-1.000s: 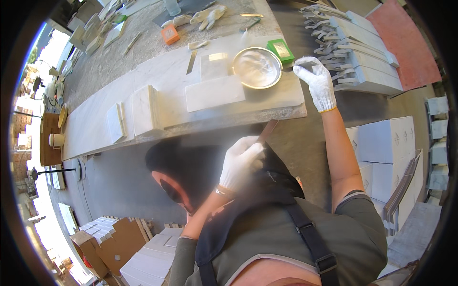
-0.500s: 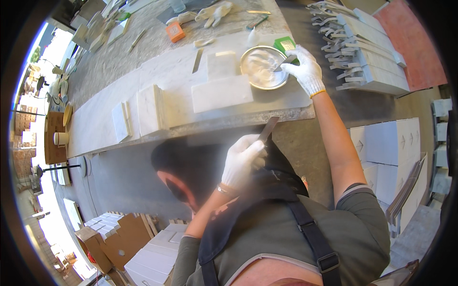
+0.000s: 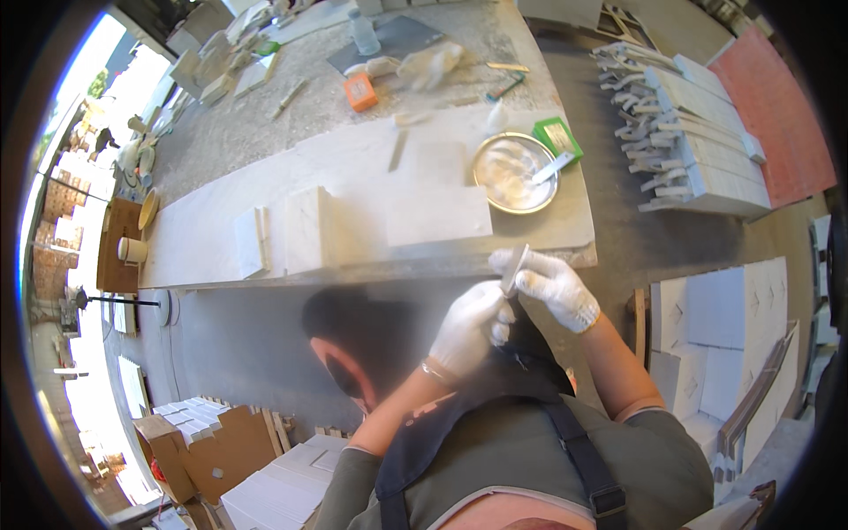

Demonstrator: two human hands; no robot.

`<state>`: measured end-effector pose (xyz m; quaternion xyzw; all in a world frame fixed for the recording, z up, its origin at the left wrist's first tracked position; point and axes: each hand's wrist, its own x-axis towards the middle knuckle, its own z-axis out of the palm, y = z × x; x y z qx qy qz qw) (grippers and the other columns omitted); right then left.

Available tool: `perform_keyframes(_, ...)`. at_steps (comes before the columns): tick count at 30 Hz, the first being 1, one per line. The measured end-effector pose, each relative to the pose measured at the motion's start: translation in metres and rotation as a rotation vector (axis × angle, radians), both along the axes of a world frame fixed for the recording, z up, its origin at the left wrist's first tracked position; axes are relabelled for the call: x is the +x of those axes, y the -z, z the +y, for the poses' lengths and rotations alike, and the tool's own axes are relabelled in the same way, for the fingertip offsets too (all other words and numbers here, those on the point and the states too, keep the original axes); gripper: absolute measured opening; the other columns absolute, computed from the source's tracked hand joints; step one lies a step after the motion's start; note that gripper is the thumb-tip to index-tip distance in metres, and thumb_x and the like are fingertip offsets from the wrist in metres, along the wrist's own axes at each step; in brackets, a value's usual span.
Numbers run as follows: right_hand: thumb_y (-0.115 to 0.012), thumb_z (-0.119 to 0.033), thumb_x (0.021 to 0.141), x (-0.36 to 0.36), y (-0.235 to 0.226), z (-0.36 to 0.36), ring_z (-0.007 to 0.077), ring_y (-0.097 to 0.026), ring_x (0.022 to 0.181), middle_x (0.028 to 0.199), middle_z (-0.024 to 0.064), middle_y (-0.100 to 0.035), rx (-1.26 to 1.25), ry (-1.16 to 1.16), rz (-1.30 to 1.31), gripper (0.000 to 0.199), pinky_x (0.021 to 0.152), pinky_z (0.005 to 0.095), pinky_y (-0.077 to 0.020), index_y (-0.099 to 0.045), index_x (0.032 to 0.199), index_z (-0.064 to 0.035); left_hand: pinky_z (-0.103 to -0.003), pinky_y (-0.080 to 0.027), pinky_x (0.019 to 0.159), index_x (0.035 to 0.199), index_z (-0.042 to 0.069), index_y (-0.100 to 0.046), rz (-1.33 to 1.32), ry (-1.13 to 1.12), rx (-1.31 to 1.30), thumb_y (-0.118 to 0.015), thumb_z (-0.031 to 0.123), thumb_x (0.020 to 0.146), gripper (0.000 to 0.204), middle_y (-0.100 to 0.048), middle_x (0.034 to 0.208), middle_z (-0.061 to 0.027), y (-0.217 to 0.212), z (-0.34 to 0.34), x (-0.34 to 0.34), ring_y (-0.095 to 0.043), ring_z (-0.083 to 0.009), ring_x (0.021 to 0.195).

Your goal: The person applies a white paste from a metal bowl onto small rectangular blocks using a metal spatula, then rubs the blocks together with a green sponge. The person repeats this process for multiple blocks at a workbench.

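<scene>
Both hands wear white knit gloves and meet just below the front edge of the stone workbench. My left hand grips a narrow metal scraper from below. My right hand pinches the same scraper near its upper end, so both hands touch it. On the bench above them sits a round metal bowl of whitish paste with a small spatula resting in it. Left of the bowl lies a flat white stone slab.
A green box lies beside the bowl. An upright white stone block, an orange object and a plastic bottle stand on the bench. Stacked stone tiles and white blocks are on the right, and cardboard boxes at lower left.
My right hand left the metal bowl and came down to the scraper held in my left hand. The spatula now rests in the bowl. My left hand stayed about where it was.
</scene>
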<state>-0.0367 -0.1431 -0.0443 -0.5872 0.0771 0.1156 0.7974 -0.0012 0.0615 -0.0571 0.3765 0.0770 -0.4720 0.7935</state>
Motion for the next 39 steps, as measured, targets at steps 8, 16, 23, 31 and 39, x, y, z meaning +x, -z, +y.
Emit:
perform_keyframes(8, -0.076, -0.034, 0.096, 0.019, 0.002, 0.003, 0.0252, -0.069, 0.105, 0.119, 0.0170, -0.070, 0.172, 0.191, -0.125, 0.048, 0.089, 0.0372, -0.0553, -0.066, 0.124, 0.0030, -0.027, -0.053, 0.067, 0.131, 0.001, -0.062, -0.444, 0.116, 0.282, -0.059, 0.036, 0.108, 0.042, -0.071, 0.094, -0.0068, -0.026, 0.010, 0.023, -0.067, -0.0130, 0.073)
perform_keyframes(16, -0.068, -0.031, 0.103, 0.018, -0.021, -0.039, 0.0282, -0.073, 0.092, 0.114, 0.0188, -0.074, 0.129, 0.345, -0.202, 0.023, 0.075, 0.0372, -0.0583, -0.064, 0.106, -0.0079, -0.050, -0.050, 0.100, 0.139, 0.004, -0.057, -2.088, 0.043, 1.096, -0.087, 0.035, 0.073, 0.079, -0.065, 0.129, -0.0220, -0.047, 0.034, 0.136, -0.060, -0.0415, 0.121)
perform_keyframes(23, -0.068, -0.028, 0.103, -0.008, -0.014, -0.052, 0.0276, -0.072, 0.077, 0.097, 0.0157, -0.074, 0.148, 0.394, -0.172, 0.020, 0.065, 0.0365, -0.0580, -0.062, 0.105, -0.0081, -0.050, -0.051, 0.100, 0.141, 0.007, -0.052, -1.948, 0.545, 1.067, -0.088, 0.036, 0.067, 0.087, -0.064, 0.131, -0.0177, -0.036, 0.027, 0.169, -0.060, -0.0390, 0.123)
perform_keyframes(31, -0.067, -0.029, 0.103, -0.023, -0.010, -0.074, 0.0296, -0.073, 0.094, 0.103, 0.0143, -0.074, 0.114, 0.393, -0.217, 0.022, 0.076, 0.0398, -0.0596, -0.062, 0.107, -0.0079, -0.050, -0.052, 0.089, 0.125, 0.007, -0.062, -2.027, 0.540, 1.188, -0.080, 0.024, 0.073, 0.057, -0.066, 0.122, -0.0133, -0.044, 0.021, 0.152, -0.065, -0.0363, 0.110)
perform_keyframes(39, -0.068, -0.027, 0.102, -0.011, -0.037, -0.066, 0.0376, -0.062, 0.131, 0.146, 0.0255, -0.059, 0.377, 0.214, -0.263, 0.020, 0.097, 0.0482, -0.0586, -0.065, 0.107, -0.0076, -0.046, -0.048, 0.084, 0.122, 0.006, -0.062, -2.264, 0.257, 0.790, -0.075, 0.017, 0.074, 0.051, -0.063, 0.119, -0.0108, -0.069, -0.041, 0.086, -0.064, -0.0309, 0.107)
